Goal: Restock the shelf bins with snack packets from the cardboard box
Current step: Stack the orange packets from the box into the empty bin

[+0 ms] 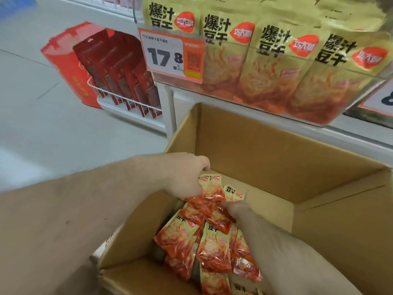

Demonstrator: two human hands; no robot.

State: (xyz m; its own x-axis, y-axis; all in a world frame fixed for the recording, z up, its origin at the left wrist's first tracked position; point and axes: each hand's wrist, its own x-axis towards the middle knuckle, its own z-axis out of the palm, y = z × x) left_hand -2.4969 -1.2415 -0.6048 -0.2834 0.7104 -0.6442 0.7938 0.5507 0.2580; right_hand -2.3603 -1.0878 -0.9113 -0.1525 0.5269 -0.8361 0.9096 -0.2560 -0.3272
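Observation:
An open cardboard box [265, 150] stands below the shelf, holding several gold-and-red snack packets [214, 250] in a loose pile. My left hand [187, 173] reaches into the box and grips a bunch of packets [210, 188] at their top ends. My right hand [236, 209] is lower in the box, its fingers curled around the red bottoms of the same bunch. Above the box, a clear shelf bin [331, 81] holds a row of large gold packets [274, 60] standing upright.
An orange price tag [170, 54] reading 17.8 hangs on the bin's left front. To the left, a white wire basket [127, 103] holds red boxes beside a red carton [70, 67] on the grey floor. The box's flaps stand open on all sides.

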